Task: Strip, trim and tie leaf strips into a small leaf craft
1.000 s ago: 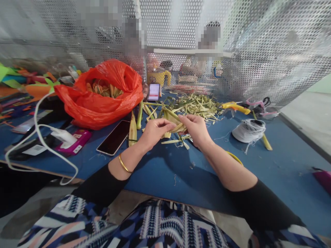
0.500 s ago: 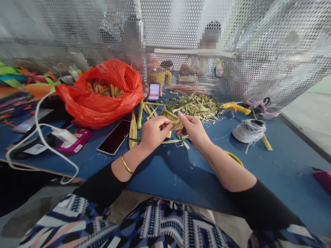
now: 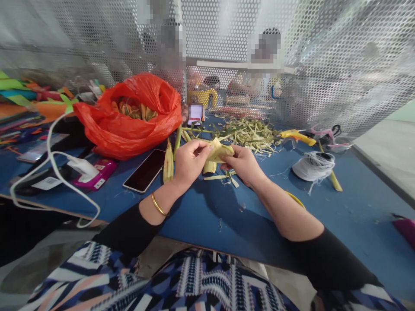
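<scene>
Between my hands is a pale yellow-green strip of husk or leaf point(image 3: 219, 149), folded and held just above the blue table point(image 3: 227, 224). My left hand point(image 3: 191, 162) pinches its left end between thumb and fingers. At the other end my right hand point(image 3: 244, 164) grips it, with the fingertips partly hidden behind the strip. Below it lie a few cut strips point(image 3: 220, 176). Beyond my hands spreads a heap of shredded green strips point(image 3: 249, 131). A whole long husk piece point(image 3: 168, 162) rests left of my left hand.
A red plastic bag point(image 3: 129, 134) holding dried bundles stands at the left, behind a dark phone point(image 3: 145, 171). A purple tissue pack point(image 3: 97, 175) and white cable point(image 3: 53, 190) lie farther left. To the right are a yellow glue gun point(image 3: 300, 137) and white thread point(image 3: 314, 166). Perforated mesh point(image 3: 223, 30) rises behind.
The strip between my hands has been opened out and shows a broader folded face. My hands have shifted slightly apart, still holding it.
</scene>
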Tool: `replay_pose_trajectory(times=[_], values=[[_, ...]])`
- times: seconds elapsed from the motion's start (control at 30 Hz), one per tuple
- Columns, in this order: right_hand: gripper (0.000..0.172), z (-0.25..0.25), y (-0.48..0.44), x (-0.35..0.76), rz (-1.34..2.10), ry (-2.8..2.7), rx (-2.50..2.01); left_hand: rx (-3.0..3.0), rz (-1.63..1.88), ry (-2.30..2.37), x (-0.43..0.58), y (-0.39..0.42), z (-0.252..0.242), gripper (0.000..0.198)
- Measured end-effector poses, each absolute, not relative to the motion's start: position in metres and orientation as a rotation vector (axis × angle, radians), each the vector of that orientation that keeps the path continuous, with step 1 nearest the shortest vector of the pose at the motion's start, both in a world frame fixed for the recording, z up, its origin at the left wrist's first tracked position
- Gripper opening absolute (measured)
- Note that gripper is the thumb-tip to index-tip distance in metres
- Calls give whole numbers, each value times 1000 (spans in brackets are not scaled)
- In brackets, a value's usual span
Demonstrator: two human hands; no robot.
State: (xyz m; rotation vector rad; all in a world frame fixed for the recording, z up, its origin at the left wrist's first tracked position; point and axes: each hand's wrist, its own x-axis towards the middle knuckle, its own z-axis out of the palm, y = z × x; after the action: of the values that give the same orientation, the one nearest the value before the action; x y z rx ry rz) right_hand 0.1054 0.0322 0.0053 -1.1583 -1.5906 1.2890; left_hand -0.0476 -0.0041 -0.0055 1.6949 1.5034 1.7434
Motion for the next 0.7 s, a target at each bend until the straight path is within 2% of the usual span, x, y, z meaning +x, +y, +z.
replay_pose_trajectory(times=[0.17, 0.5, 0.7], values=[[2, 1, 35, 109, 1116, -1654, -1232, 1642, 1773, 1509, -52, -3, 0, 13], [11, 23, 44, 122, 1276, -1489, -1261, 1099, 2071, 1426, -82, 20, 4, 12], [15, 32, 56, 142, 1253, -1472, -1310, 962, 2298, 1521, -111, 32, 6, 22]])
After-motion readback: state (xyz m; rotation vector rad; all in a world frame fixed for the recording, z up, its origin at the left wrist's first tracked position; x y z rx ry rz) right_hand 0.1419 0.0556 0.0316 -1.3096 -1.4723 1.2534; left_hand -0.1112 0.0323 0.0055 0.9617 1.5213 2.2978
